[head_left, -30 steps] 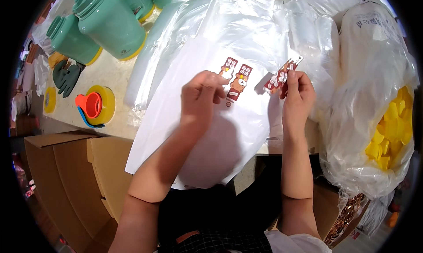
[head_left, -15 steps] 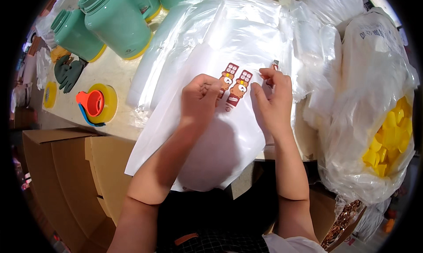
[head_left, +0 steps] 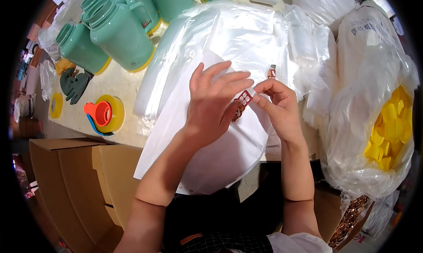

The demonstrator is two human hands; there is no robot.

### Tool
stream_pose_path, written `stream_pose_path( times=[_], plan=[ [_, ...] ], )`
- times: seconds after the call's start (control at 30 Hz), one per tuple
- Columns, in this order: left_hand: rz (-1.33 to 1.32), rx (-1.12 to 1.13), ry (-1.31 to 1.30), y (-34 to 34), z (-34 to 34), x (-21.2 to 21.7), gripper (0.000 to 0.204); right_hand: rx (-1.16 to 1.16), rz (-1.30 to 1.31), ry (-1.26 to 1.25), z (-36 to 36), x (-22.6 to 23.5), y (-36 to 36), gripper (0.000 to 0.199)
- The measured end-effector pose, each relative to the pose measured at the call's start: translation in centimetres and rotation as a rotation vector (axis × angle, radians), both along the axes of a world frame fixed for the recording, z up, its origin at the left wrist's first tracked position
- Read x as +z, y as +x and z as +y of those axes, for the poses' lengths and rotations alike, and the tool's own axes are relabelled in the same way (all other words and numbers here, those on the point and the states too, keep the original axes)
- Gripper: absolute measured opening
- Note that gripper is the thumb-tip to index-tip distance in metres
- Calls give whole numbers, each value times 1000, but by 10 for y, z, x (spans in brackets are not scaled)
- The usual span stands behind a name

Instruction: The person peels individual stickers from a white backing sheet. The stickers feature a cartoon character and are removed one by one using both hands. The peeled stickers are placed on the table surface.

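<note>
A white sheet [head_left: 159, 149] lies over a stack of clear plastic bags [head_left: 242, 41] at the table's near edge. My left hand [head_left: 205, 107] is over the sheet, its fingers spread and holding nothing. To its right, my right hand [head_left: 282, 107] pinches thumb and forefinger at the upper corner of a brown-red bear sticker [head_left: 244, 98]. My left thumb covers the sticker's lower part. Another small brown-red sticker [head_left: 272, 71] shows just beyond my right fingers, partly hidden by them.
Several green jugs [head_left: 121, 37] with yellow bases stand at the back left. Nearer are a dark glove [head_left: 74, 85], a yellow tape roll [head_left: 115, 114] and an orange ring-shaped piece [head_left: 102, 113]. A cardboard box [head_left: 72, 178] stands below left; a bag of yellow parts [head_left: 390, 129] is at right.
My left hand has opened from a closed pose and spread across the stickers, hiding one of the two seen before. My right thumb and forefinger have closed at the other one's corner.
</note>
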State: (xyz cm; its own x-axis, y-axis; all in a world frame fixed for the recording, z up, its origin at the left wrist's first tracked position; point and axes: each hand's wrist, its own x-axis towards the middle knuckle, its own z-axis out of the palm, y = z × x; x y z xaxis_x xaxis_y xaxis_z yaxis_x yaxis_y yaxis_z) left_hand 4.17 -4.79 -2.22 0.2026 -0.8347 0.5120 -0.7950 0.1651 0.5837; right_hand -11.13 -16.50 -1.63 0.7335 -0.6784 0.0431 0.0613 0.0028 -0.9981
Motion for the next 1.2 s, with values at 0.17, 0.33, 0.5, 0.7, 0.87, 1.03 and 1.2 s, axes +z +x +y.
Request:
stream_pose_path(
  times=[0.17, 0.33, 0.5, 0.7, 0.87, 1.03, 1.2],
  plan=[
    [17, -98, 27, -3, 4, 5, 52, 67, -82, 179, 3, -5, -1, 21],
    [-80, -98, 80, -4, 7, 12, 42, 52, -19, 142, 6, -3, -1, 21],
    [-130, -70, 46, -1, 8, 16, 31, 43, 39, 182, 6, -2, 0, 21],
    [-142, -47, -85, 2, 11, 8, 27, -27, 59, 118, 3, -3, -3, 20],
    [-176, 20, -127, -1, 12, 14, 23, -350, 292, -298, -12, -21, -14, 13],
    [174, 306, -435, 2, 26, -3, 15, -415, 611, -542, -6, -17, -16, 10],
    [1247, 281, -195, -8, 15, -13, 7, -496, 431, -1037, -7, -13, -16, 21]
  ],
)
